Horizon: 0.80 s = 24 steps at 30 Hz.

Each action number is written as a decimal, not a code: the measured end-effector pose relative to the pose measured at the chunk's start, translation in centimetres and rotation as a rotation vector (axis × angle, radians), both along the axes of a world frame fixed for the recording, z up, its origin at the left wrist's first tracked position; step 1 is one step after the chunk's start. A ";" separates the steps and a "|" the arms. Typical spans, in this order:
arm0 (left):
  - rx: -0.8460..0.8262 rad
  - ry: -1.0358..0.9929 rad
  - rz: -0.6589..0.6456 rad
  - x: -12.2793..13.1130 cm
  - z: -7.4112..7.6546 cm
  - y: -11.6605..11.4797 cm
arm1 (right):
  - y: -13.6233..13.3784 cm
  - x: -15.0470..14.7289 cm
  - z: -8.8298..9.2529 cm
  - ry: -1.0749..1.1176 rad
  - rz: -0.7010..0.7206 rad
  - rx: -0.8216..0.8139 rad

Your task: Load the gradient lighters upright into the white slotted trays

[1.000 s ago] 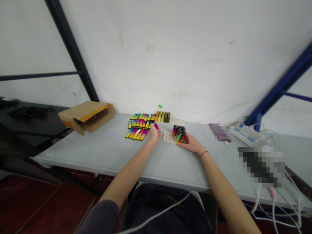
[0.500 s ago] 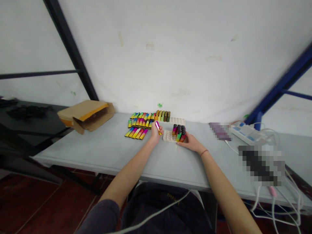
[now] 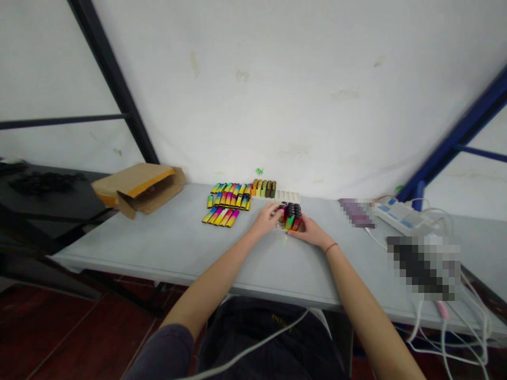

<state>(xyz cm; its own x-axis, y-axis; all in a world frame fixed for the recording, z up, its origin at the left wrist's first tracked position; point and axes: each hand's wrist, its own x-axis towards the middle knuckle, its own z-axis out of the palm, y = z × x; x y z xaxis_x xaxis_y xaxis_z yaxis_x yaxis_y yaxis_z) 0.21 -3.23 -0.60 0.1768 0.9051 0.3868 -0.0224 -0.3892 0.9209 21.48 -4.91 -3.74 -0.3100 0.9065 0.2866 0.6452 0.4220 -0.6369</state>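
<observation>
A purple lighter [image 3: 282,212] is at the left part of a white tray [image 3: 279,227], beside upright, black-topped lighters [image 3: 293,215]. The left hand [image 3: 268,219] has its fingers curled, seemingly pinching this lighter; half a second ago it held one just left of the tray. That suggests one more is being stood in place. The right hand [image 3: 312,232] cups the tray's right end, thumb at the near edge; its other fingers are partly hidden, so how firmly it grips cannot be told. Left of the tray, colourful lighters [image 3: 221,217] lie in rows on the grey surface [image 3: 158,240]. Beyond the tray is a second tray [image 3: 289,197]; far left of it, an open cardboard box [image 3: 132,182].
</observation>
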 end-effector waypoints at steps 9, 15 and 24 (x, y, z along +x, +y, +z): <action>0.110 0.189 -0.014 -0.5 -0.3 0.0 | -0.1 -0.1 0.1 0.033 0.013 0.005; 0.125 0.478 0.315 -2.3 1.7 0.0 | -0.2 -0.1 0.3 0.014 0.007 -0.012; -0.318 1.005 0.740 -10.3 3.0 1.4 | -0.2 -0.1 0.3 -0.015 0.003 -0.001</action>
